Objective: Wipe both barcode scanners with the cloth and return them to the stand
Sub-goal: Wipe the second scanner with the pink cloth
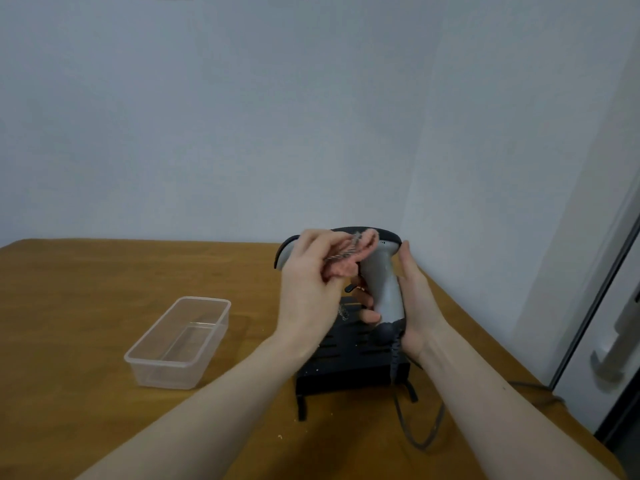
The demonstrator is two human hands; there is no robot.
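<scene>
My right hand [414, 299] grips the handle of a grey barcode scanner [382, 282] with a dark head, held upright above the black slotted stand [349, 358]. My left hand [308, 282] pinches a small pinkish cloth [346, 254] against the scanner's head and neck. The scanner's dark cable [415, 420] hangs from the handle's base and loops over the table. Only this one scanner is visible.
A transparent plastic container [180, 341] stands on the wooden table [86, 306] to the left of the stand. A pale wall rises behind. At the right, past the table's edge, is a white door with a handle [609, 355].
</scene>
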